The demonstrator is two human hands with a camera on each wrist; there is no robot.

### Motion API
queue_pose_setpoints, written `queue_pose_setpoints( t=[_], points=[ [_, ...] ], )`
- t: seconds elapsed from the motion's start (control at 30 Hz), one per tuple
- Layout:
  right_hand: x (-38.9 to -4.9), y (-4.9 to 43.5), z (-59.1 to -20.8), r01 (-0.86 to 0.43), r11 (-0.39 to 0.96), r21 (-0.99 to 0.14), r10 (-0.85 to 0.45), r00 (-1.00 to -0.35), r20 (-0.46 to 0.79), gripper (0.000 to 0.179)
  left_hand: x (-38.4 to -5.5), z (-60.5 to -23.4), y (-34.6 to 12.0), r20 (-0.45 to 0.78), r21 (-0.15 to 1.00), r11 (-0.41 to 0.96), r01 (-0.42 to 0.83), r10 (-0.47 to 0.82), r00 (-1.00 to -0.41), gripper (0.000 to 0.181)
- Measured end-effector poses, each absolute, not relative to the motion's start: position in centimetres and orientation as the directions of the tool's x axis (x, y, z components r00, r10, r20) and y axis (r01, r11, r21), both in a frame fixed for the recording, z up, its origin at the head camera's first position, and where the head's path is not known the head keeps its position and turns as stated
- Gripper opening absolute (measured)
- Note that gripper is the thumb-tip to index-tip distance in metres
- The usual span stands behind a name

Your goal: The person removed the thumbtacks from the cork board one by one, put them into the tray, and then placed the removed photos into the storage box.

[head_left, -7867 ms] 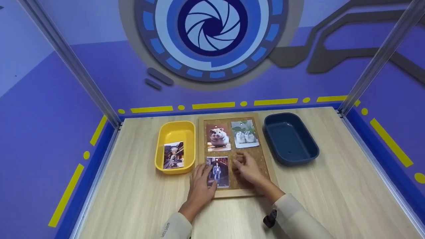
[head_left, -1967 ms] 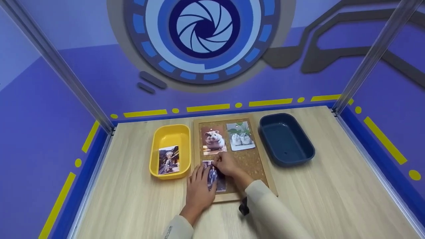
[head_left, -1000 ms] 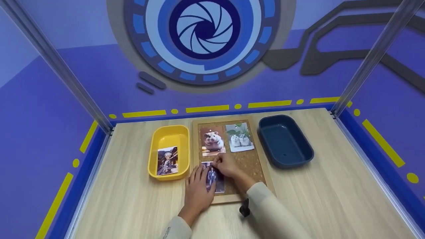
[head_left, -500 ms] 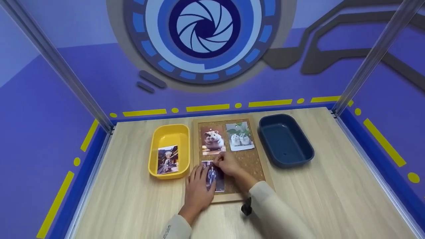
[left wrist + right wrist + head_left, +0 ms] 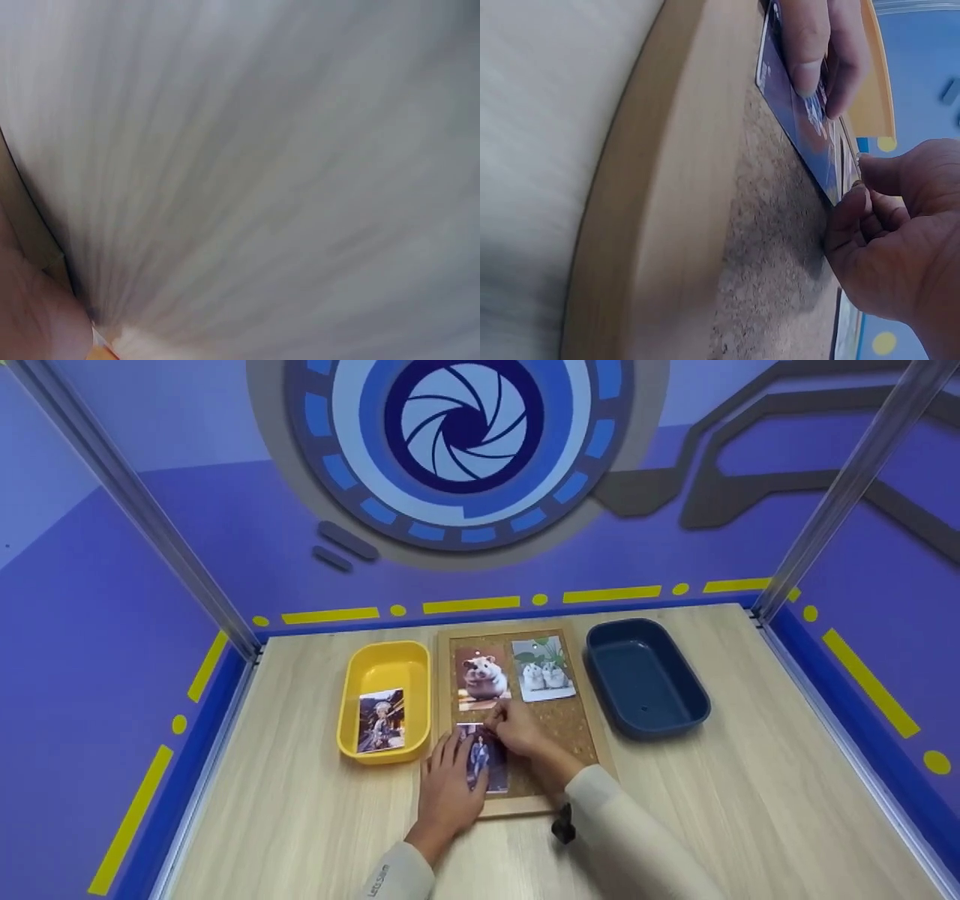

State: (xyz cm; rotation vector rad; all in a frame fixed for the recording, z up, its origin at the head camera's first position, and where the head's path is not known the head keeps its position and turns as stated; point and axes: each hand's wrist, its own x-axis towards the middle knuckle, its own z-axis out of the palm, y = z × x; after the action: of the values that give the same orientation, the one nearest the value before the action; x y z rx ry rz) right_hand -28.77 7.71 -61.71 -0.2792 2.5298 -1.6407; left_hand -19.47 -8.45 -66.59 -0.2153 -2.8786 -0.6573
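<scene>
My left hand (image 5: 450,787) lies with its fingers spread over the left side of a photo (image 5: 495,772) of a standing figure, on the lower left of the framed cork board (image 5: 570,735). My right hand (image 5: 517,729) is at that photo's top edge, its thumb and fingers pinching a small clear push pin (image 5: 859,159), mostly hidden by the fingers. Above are two pinned photos: one hamster photo (image 5: 484,679) at upper left and a photo of two white hamsters (image 5: 543,669) at upper right. The left wrist view shows mostly the table and the edge of a hand (image 5: 45,319).
Left of the board stands a yellow tray (image 5: 390,660) with one photo (image 5: 382,721) in it. A dark blue tray (image 5: 645,682) stands to the right. Purple panels (image 5: 480,577) border the wooden table (image 5: 300,810) at the back and sides.
Since the oldest frame my right hand has moved left from the bare cork to the photo's top edge. Over the last two seconds both hands have stayed almost in place.
</scene>
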Motion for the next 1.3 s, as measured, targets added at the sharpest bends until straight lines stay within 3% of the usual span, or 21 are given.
queue_pose_setpoints(
  t=[0.53,0.93,1.3],
  points=[
    [-29.5,8.8,-61.0,-0.090,0.341,-0.936,-0.102,-0.993,0.058,0.008,-19.4,-66.3,-9.0,0.149,0.417,0.895,0.156,0.102,-0.984,0.066],
    [-29.6,10.2,-60.0,0.042,0.320,-0.946,-0.076,-0.995,-0.070,0.007,-19.5,-66.2,-8.4,0.163,0.453,0.875,0.174,0.111,-0.980,0.064],
    [-29.7,11.0,-59.9,-0.038,0.376,-0.926,-0.065,-0.998,0.015,0.009,-19.3,-66.1,-8.6,0.163,0.457,0.873,0.173,0.109,-0.981,0.064]
  ],
)
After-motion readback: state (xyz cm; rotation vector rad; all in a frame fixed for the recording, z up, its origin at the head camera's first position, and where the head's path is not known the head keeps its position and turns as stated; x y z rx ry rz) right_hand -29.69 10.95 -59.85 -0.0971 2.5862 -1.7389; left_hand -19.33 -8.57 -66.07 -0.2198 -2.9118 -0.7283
